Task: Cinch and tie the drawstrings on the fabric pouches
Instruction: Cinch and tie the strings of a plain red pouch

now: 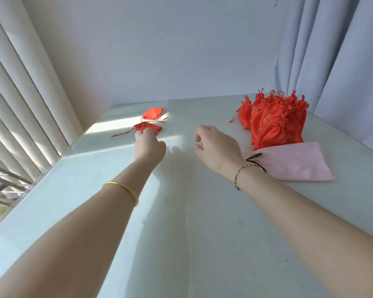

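While my left hand (149, 145) touches the crosswise pouch (148, 127) (grip hidden; I cannot tell), my right hand (216, 146) hovers slack, farther off.

The nearer pouch (148, 127) and the farther pouch (153, 113) were plain orange-red, the heap of pouches (276, 119) the same red with faint gold figuring, the cloth (297, 163) pale pink, the table (202, 233) milky green-white, the bangle (125, 188) gold, and the bracelet (240, 171) twisted black and gold.
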Demonstrator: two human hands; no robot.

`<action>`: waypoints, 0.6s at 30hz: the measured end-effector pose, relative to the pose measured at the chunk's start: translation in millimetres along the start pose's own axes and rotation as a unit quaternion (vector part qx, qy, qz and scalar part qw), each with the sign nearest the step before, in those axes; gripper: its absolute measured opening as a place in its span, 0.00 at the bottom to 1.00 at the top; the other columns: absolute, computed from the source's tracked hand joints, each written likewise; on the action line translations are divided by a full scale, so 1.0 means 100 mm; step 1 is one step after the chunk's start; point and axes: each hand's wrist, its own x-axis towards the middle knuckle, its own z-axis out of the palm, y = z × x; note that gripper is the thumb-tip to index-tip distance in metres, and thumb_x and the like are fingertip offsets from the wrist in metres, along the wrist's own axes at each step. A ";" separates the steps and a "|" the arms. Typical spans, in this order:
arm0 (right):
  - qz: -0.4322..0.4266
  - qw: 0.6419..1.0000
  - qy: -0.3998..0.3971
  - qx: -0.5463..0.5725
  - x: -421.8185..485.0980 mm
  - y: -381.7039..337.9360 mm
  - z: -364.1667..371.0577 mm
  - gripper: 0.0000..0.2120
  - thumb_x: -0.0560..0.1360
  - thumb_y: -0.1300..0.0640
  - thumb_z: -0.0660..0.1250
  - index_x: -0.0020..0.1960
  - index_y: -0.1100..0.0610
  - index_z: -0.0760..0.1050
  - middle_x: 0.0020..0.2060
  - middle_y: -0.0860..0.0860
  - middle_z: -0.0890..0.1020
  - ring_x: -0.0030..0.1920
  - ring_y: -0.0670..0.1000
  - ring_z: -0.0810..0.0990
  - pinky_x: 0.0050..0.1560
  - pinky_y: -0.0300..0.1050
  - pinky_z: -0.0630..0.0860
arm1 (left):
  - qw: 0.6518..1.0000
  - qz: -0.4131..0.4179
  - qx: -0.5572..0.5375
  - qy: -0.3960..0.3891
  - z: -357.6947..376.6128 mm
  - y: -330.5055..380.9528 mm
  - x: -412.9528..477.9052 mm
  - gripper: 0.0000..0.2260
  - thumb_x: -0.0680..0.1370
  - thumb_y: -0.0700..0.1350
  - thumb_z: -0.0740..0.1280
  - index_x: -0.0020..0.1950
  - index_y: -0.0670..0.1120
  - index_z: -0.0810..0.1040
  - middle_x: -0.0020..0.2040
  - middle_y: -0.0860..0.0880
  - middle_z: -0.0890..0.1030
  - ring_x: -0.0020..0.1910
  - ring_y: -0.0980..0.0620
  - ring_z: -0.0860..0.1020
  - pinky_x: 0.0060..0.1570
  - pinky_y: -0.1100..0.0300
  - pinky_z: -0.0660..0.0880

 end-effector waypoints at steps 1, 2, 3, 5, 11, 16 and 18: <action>0.007 1.000 -0.003 0.025 0.12 -0.04 0.09 0.08 0.77 0.58 0.57 0.55 0.57 0.69 0.52 0.53 0.75 0.46 0.58 0.76 0.43 0.48 0.72 | 0.999 0.007 0.041 0.006 -0.03 -0.09 0.12 0.18 0.76 0.36 0.58 0.67 0.42 0.69 0.68 0.42 0.64 0.62 0.41 0.68 0.56 0.53 0.68; 0.016 0.999 -0.002 0.052 0.24 -0.08 0.18 0.08 0.77 0.58 0.57 0.55 0.57 0.69 0.51 0.52 0.75 0.47 0.57 0.76 0.43 0.47 0.71 | 0.997 0.017 0.079 0.004 -0.04 -0.17 0.25 0.20 0.76 0.36 0.57 0.68 0.43 0.68 0.69 0.42 0.64 0.66 0.40 0.65 0.61 0.52 0.66; 0.031 0.996 0.005 0.078 0.30 -0.10 0.24 0.08 0.76 0.57 0.57 0.55 0.57 0.69 0.50 0.52 0.75 0.47 0.56 0.76 0.43 0.46 0.70 | 0.993 0.030 0.112 -0.008 -0.04 -0.21 0.34 0.22 0.76 0.35 0.57 0.70 0.44 0.68 0.70 0.43 0.64 0.68 0.40 0.62 0.63 0.52 0.64; 0.057 0.991 0.019 0.121 0.36 -0.11 0.39 0.09 0.76 0.58 0.58 0.56 0.56 0.69 0.51 0.51 0.74 0.47 0.55 0.75 0.42 0.45 0.69 | 0.984 0.056 0.162 -0.043 0.00 -0.28 0.49 0.24 0.76 0.36 0.56 0.71 0.48 0.67 0.73 0.45 0.61 0.70 0.41 0.57 0.65 0.51 0.63; 0.085 0.983 0.019 0.164 0.38 -0.04 0.73 0.10 0.76 0.58 0.59 0.57 0.55 0.69 0.54 0.48 0.74 0.47 0.53 0.76 0.46 0.46 0.72 | 0.956 0.094 0.263 -0.089 0.19 -0.40 0.89 0.20 0.78 0.41 0.54 0.67 0.56 0.72 0.74 0.50 0.62 0.71 0.41 0.58 0.65 0.51 0.64; 0.100 0.966 0.063 0.230 0.36 0.00 0.76 0.09 0.75 0.61 0.60 0.54 0.54 0.70 0.49 0.48 0.75 0.44 0.51 0.76 0.44 0.44 0.70 | 0.958 0.125 0.244 -0.089 0.14 -0.33 0.72 0.17 0.76 0.37 0.55 0.61 0.45 0.77 0.63 0.46 0.75 0.64 0.41 0.67 0.56 0.55 0.67; 0.109 0.950 0.107 0.272 0.36 0.02 0.74 0.09 0.74 0.62 0.61 0.53 0.55 0.71 0.47 0.49 0.76 0.43 0.50 0.75 0.45 0.44 0.71 | 0.959 0.161 0.199 -0.118 0.02 -0.22 0.48 0.14 0.77 0.38 0.57 0.55 0.43 0.81 0.57 0.43 0.79 0.59 0.40 0.72 0.54 0.55 0.71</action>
